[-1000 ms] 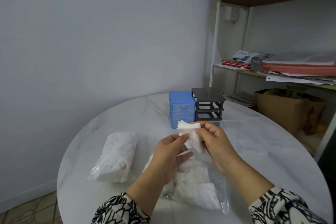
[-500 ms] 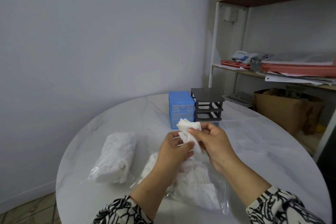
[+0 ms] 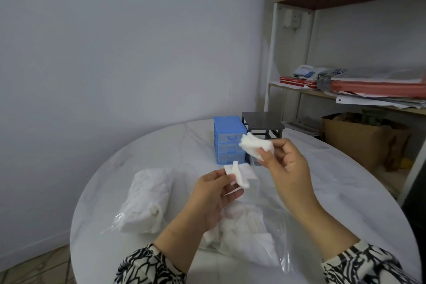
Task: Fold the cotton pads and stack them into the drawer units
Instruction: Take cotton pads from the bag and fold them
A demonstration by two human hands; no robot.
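Observation:
My left hand (image 3: 213, 193) pinches a white cotton pad (image 3: 241, 174) by its left edge, above the table. My right hand (image 3: 284, 166) pinches a second, crumpled bunch of white cotton pads (image 3: 254, 146), held higher and to the right, in front of the drawer units. A blue three-drawer unit (image 3: 228, 139) stands at the table's far middle with its drawers shut. A dark grey drawer frame (image 3: 262, 125) stands right beside it, partly hidden by the pads in my right hand. An open clear bag of pads (image 3: 247, 235) lies under my hands.
A second clear bag full of white pads (image 3: 148, 199) lies on the left of the round white marble table (image 3: 345, 191). A shelf unit (image 3: 345, 90) with papers and a cardboard box (image 3: 359, 139) stands at the right, past the table's edge.
My hands held one bunch of pads together. They have drawn apart: the left hand took one pad down and left, the right hand lifted the others up and right.

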